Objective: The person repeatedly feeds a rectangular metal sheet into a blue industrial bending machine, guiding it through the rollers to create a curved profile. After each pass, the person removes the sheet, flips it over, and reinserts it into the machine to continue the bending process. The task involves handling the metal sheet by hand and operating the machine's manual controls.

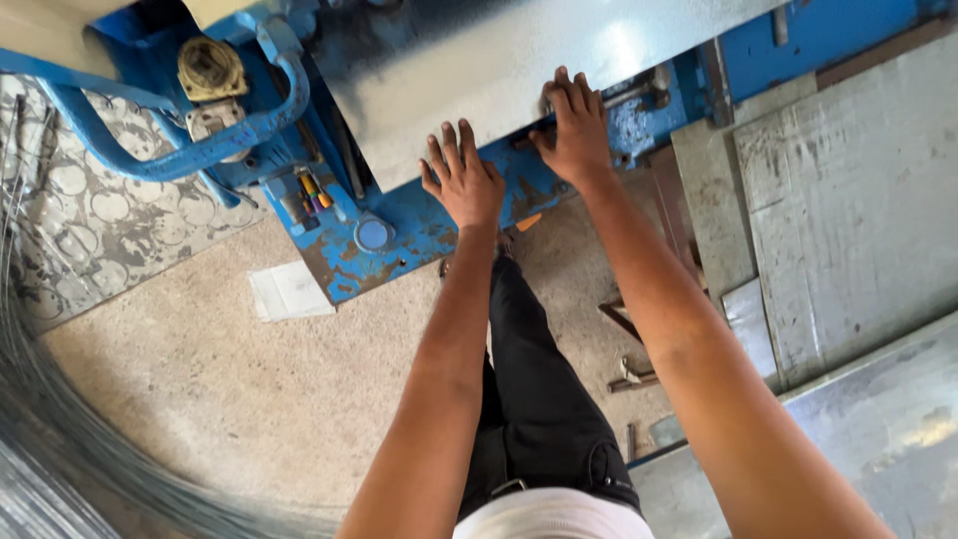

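Both hands lie flat, fingers spread and gripping nothing, on the near edge of one grey metal sheet (479, 70): left hand (464, 180) beside right hand (577, 130). The sheet rests on one blue machine (399, 230). Open concrete floor (249, 389) lies near-left.

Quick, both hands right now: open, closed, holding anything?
Left hand: open, fingers spread flat on the grey sheet-metal panel, holding nothing.
Right hand: open, flat on the same panel's edge, holding nothing.
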